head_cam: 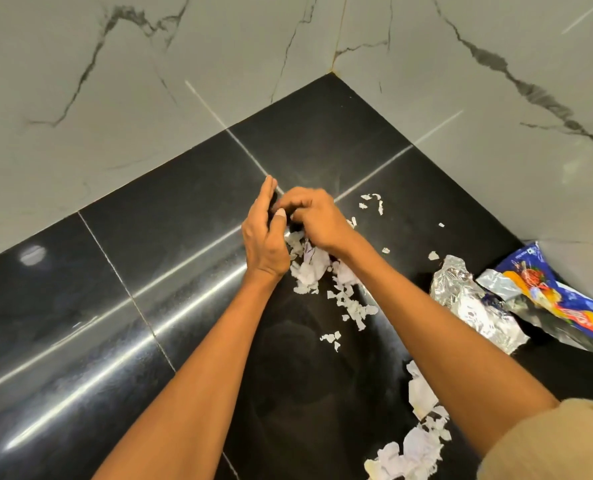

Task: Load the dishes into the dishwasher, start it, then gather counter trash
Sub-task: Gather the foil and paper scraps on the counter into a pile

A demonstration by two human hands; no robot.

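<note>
Beige sleeve [558,441], right hand [314,216] pinching torn paper scraps [309,268], left hand [264,233] flat, open

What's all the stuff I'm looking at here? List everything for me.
Torn paper scraps: too many to count, white, scattered on the counter between and right of the forearms.
Paper pile under the hands: one heap, white, mid-counter.
Crumpled paper heap: one cluster, white, bottom right.
Foil wrapper: one, silver, crumpled, right side of the counter.
Snack packet: one, blue with orange and red print, by the right wall.
Countertop: one, glossy black slabs, runs into the corner.
Walls: two, white marble with dark veins, meeting at the corner.
Left hand: fingers straight, edge-on beside the pile.
Right hand: fingers curled over the scraps.
Sleeve: beige, right arm.
</note>
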